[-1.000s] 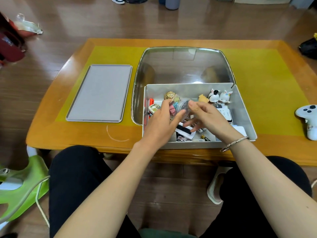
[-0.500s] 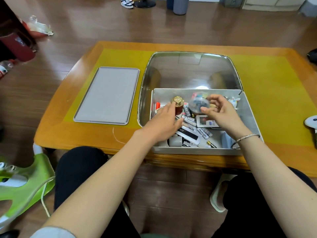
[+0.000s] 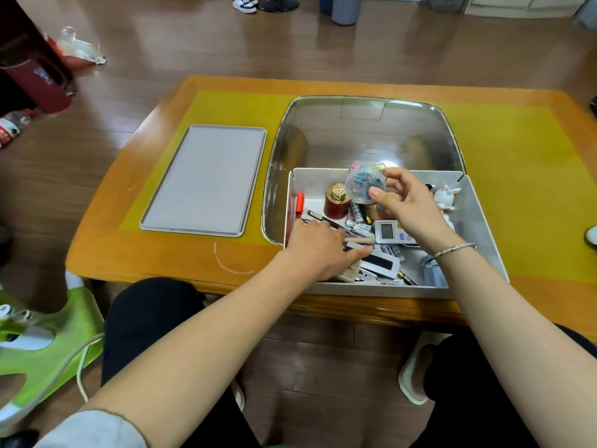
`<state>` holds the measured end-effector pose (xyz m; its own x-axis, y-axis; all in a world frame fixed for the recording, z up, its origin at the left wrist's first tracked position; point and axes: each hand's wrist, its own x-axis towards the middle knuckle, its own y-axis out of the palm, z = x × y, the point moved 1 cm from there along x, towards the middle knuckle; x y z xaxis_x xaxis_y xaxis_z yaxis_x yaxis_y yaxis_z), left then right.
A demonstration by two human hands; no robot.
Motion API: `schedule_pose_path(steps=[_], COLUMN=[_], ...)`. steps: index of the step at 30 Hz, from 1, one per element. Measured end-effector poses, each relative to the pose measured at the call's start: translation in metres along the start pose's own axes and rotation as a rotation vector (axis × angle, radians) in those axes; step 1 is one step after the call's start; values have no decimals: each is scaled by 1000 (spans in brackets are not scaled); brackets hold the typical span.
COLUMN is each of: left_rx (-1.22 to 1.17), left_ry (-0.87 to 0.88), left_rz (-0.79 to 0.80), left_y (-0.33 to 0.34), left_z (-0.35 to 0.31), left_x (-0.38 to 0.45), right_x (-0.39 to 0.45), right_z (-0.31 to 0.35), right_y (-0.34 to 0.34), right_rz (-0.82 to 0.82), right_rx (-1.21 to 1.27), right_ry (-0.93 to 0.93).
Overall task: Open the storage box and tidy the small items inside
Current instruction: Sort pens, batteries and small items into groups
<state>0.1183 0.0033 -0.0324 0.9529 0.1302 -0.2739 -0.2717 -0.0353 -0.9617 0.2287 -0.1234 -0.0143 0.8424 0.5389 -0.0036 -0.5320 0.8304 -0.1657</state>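
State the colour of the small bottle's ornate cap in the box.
Gold, on a dark red bottle; head view.

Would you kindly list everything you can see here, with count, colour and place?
table: one, orange wood with yellow mat, centre
lid: one, grey, flat on the table, left of the box
tray: one, shiny metal, under and behind the box
box: one, grey, open, near table edge
jar: one, clear with coloured clips, held above the box
bottle: one, dark red with gold cap, upright in box
marker: one, red, box's left wall
batteries: several, white, box middle
figurine: white, box's far right
left hand: in the box
right hand: holding the jar
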Motion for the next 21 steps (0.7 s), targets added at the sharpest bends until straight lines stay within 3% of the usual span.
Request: schedule_pose_path(steps=[3, 5, 11, 21], left_rx=[-100, -145, -223, -286], left_ry=[40, -55, -256, -490], left_rz=[-108, -121, 183, 273], left_y=[2, 1, 4, 9], left_z=[-4, 1, 6, -4], left_x=[-7, 3, 41, 43], right_x=[2, 2, 0, -3], right_z=[2, 2, -1, -3], right_y=[1, 1, 1, 2], right_rz=[11, 1, -20, -41], right_rx=[4, 9, 7, 52], right_ry=[1, 0, -5, 11])
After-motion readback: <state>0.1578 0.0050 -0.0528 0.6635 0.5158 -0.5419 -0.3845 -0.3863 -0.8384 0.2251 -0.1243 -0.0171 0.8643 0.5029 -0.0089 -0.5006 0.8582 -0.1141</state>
